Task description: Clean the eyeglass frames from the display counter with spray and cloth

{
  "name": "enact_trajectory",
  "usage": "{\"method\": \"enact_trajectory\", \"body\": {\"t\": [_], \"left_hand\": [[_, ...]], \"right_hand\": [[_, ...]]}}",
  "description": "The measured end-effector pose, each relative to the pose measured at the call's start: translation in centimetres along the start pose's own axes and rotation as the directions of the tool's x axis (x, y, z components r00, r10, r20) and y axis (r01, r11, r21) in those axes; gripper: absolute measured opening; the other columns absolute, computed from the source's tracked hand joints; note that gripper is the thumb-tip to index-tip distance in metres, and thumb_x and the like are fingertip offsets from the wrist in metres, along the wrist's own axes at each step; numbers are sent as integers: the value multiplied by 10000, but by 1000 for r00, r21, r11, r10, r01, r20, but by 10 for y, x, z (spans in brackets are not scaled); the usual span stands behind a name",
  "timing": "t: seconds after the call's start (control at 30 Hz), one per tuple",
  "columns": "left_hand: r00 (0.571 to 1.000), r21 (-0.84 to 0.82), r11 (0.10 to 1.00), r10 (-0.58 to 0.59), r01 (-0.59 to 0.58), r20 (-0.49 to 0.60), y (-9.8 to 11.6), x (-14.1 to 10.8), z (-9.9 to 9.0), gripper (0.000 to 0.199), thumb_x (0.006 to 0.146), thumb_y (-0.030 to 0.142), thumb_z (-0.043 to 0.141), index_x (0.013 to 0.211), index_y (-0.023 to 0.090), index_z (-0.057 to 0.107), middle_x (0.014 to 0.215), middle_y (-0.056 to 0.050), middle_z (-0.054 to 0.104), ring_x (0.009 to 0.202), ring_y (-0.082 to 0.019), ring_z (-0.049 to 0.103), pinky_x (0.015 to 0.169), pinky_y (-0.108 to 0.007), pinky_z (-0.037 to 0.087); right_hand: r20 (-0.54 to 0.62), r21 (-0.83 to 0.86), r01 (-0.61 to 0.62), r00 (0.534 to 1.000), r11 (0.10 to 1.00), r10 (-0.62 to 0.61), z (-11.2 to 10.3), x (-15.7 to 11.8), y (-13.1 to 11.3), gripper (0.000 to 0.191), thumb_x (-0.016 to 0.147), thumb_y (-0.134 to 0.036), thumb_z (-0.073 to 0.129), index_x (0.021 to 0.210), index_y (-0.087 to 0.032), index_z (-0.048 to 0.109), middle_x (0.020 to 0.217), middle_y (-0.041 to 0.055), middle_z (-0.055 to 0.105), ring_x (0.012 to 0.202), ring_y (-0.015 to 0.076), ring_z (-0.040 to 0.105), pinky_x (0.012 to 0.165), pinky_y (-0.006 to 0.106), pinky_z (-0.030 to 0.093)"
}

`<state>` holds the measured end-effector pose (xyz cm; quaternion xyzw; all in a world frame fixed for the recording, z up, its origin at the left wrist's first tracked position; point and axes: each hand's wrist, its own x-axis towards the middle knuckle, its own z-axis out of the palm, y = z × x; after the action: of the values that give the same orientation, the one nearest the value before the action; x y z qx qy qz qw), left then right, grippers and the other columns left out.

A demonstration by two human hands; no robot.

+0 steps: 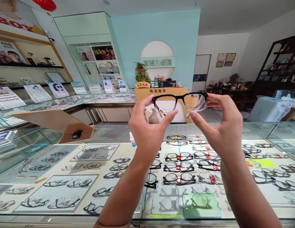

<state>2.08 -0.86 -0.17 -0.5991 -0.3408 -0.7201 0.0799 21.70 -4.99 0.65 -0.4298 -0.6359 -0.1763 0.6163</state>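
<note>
Glasses up between two hands, high above the glass display case [268, 128]

The left hand [147, 126] pinched one end of the black-and-clear eyeglasses [180, 98] and the right hand [221, 123] pinched the other, thumbs up near the lower rims; rows of frames [179, 179] sat below both hands, a small white bottle [132, 139] just beside the left wrist. Danger here: a thumb drifting inward could have smudged a lens, uneven pull could have bent the frame, and a loosened fingertip could have dropped it onto the glass

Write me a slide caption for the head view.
Left hand and right hand hold up black-and-clear glasses over a glass display case lined with eyeglass frames.
</note>
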Motion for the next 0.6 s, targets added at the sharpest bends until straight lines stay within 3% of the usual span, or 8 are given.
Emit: {"method": "enact_trajectory", "body": {"t": [0.4,0.6], "left_hand": [[981,-58,984,-164,170,102,-3,2,1,599,758,526,957,1248,266,732,1187,-84,787,1117,-261,746,1003,-445,612],[992,-31,993,-108,111,63,-5,2,2,590,761,519,956,1242,262,730,1180,-74,775,1063,-252,744,994,-450,608]], "right_hand": [[-30,-58,1,1000,998,-3,-2,-1,-5,389,894,-525,800,1158,-289,639,1065,90,699,1006,320,679,903,512,556],[10,-60,-16,1000,998,16,-3,0,-3,386,892,-551,791,1107,-271,633,1047,80,715,949,300,694,850,477,544]]}}
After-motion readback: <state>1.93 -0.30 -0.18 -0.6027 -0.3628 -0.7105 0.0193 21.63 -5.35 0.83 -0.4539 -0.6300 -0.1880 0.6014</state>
